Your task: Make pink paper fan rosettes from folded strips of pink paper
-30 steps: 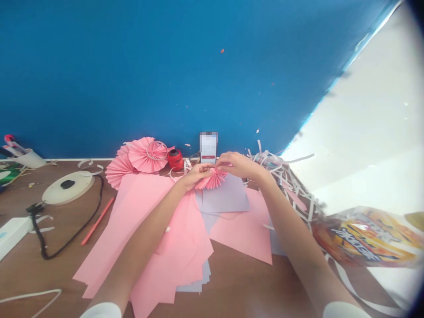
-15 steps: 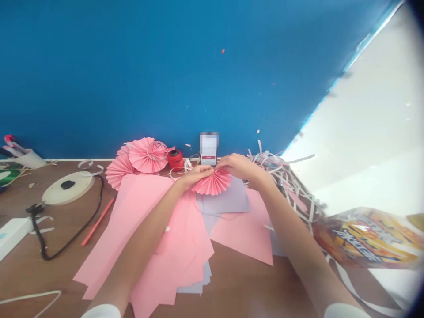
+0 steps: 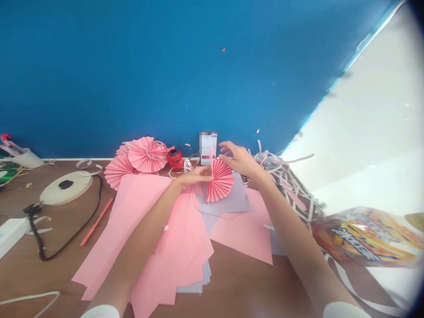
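My left hand pinches a pleated pink paper fan at its gathered centre. The fan is spread to the right in a half-round, and a flat pink strip sticks up from its top. My right hand hovers just above and right of the fan, fingers apart, with nothing visible in it. Beneath the hands lie a grey-lilac sheet and a pink sheet. A larger stack of pink paper spreads out under my left forearm.
Finished-looking pink rosettes rest against the wall beside a red round object. A phone leans upright behind the hands. Paper strips and a snack bag lie right; a white disc, cable and red pen lie left.
My right hand has let go of the fan and lifted slightly away, its fingers opening. The fan has turned from facing down to facing right, still in my left hand.
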